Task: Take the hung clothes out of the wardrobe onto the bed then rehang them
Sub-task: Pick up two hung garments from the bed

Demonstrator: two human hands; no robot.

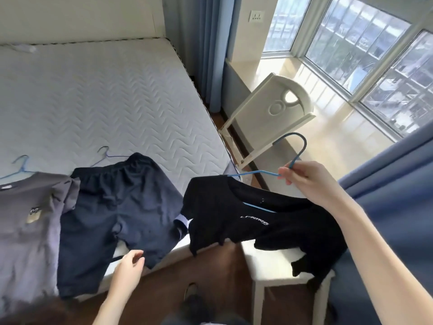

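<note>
My right hand (309, 181) grips the neck of a blue hanger (297, 151) that carries a black T-shirt (253, 226). The shirt hangs in the air over the bed's near right corner and a white chair. On the white quilted bed (105, 95) lie dark navy shorts (117, 207) on a purple wire hanger (106, 154) and, at the left, a grey T-shirt (25, 231) on another blue hanger (20, 166). My left hand (128, 266) hovers at the hem of the shorts, fingers loosely curled, holding nothing that I can see.
A white chair (271, 113) stands between the bed and the window ledge, its seat under the black shirt. Blue curtains (398, 195) hang at the right and behind the bed. A large window (375, 43) fills the upper right. Wooden floor shows below.
</note>
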